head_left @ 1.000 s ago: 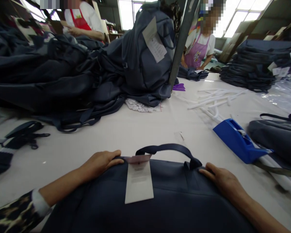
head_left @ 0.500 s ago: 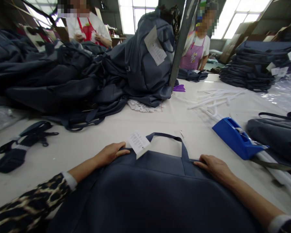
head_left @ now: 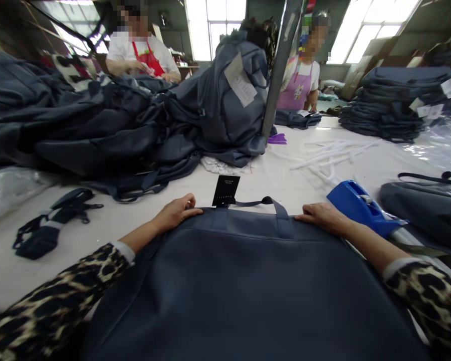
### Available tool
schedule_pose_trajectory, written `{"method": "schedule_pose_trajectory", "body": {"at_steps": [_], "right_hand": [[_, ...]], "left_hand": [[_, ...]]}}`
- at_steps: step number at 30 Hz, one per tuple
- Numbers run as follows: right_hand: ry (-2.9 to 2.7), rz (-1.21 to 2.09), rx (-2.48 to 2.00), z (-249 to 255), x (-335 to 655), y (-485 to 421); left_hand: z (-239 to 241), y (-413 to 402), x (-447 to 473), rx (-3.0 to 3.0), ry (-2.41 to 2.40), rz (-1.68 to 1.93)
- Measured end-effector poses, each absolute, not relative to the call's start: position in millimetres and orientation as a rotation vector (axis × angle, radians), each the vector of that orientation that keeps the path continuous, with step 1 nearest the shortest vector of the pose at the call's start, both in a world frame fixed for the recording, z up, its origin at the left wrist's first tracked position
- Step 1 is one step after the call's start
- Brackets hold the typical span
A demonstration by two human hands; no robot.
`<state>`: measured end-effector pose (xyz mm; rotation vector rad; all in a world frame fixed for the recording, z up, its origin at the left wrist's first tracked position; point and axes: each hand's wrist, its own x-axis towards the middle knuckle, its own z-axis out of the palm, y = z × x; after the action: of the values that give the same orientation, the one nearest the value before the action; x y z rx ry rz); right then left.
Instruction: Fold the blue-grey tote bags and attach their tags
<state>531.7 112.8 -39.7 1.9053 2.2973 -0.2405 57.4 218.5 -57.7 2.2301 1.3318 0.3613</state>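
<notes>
A large dark blue bag [head_left: 255, 286] fills the front of the head view, its top edge turned away from me. My left hand [head_left: 177, 213] pinches that edge near its left end, thumb lying along the top. At the right end, my right hand [head_left: 321, 216] grips the same edge with bent fingers. Between the hands a carry handle [head_left: 280, 208] rises from the bag. Beside the handle's left end stands a black hang tag [head_left: 226, 190] with small pale print. The far side of the bag is hidden.
A bundle of dark straps [head_left: 50, 228] lies on the white table [head_left: 165, 200] at left. Behind is a heap of blue bags [head_left: 108, 135]. At right are a blue tape dispenser [head_left: 364, 208], another bag [head_left: 421, 205] and white strips. Two people stand beyond a metal post [head_left: 280, 70].
Both hands have moved the bag's top edge slightly farther away, showing more of its front. The tag has flipped from its white side to its black side, and the handle has sagged.
</notes>
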Motion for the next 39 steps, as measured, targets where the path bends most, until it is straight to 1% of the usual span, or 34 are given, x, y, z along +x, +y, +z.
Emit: {"method": "schedule_pose_trajectory", "body": {"at_steps": [3,6,9,11,13,14,16,18,21,23,28,30,31,33,36,39], "right_hand": [[2.284,-0.247,1.874,-38.8,529.4,133.9],[2.275,-0.294,1.825,-51.7,520.0,147.8],[2.226,-0.35,1.818,-67.5,513.3,151.7],[2.201,-0.377,1.825,-73.8,512.8,151.3],[2.193,-0.397,1.825,-76.4,514.2,150.5],[2.191,-0.406,1.822,-76.7,515.0,150.1],[2.189,-0.42,1.816,-76.8,515.9,148.8],[2.182,-0.421,1.816,-75.6,515.4,147.2],[2.137,-0.405,1.826,-65.9,512.3,146.0],[2.082,-0.385,1.838,-49.3,507.9,146.0],[2.063,-0.232,1.923,17.8,477.5,130.6],[2.144,-0.14,1.957,32.2,457.6,110.9],[2.2,-0.099,1.963,31.7,448.1,98.2],[2.303,-0.037,1.959,12.6,434.7,70.3],[2.389,0.019,2.086,-48.0,434.8,37.7],[2.43,0.107,2.175,-105.5,447.0,28.5]], "left_hand": [[-74.7,228.4,55.6,2.218,1.393,0.308],[-81.8,238.2,52.1,2.26,1.467,0.125],[-54.0,227.7,62.2,2.417,1.54,0.04],[-22.4,198.9,83.8,2.626,1.446,0.162],[2.3,154.6,115.1,2.74,1.098,0.238],[7.1,129.8,131.4,2.76,0.898,0.217],[-2.0,82.9,158.1,2.781,0.584,0.093],[-30.9,50.2,171.5,2.784,0.405,-0.018],[-78.3,35.8,172.8,2.812,0.402,-0.056],[-95.2,39.8,169.9,2.843,0.401,-0.026],[-96.0,44.9,169.2,2.887,0.381,0.036],[-94.5,43.1,170.1,2.873,0.395,0.044],[-94.2,42.2,170.2,2.864,0.399,0.057],[-93.7,40.6,169.4,2.839,0.391,0.087],[-89.9,38.2,166.3,2.769,0.356,0.114],[-80.1,36.8,166.3,2.694,0.352,0.168]]}}
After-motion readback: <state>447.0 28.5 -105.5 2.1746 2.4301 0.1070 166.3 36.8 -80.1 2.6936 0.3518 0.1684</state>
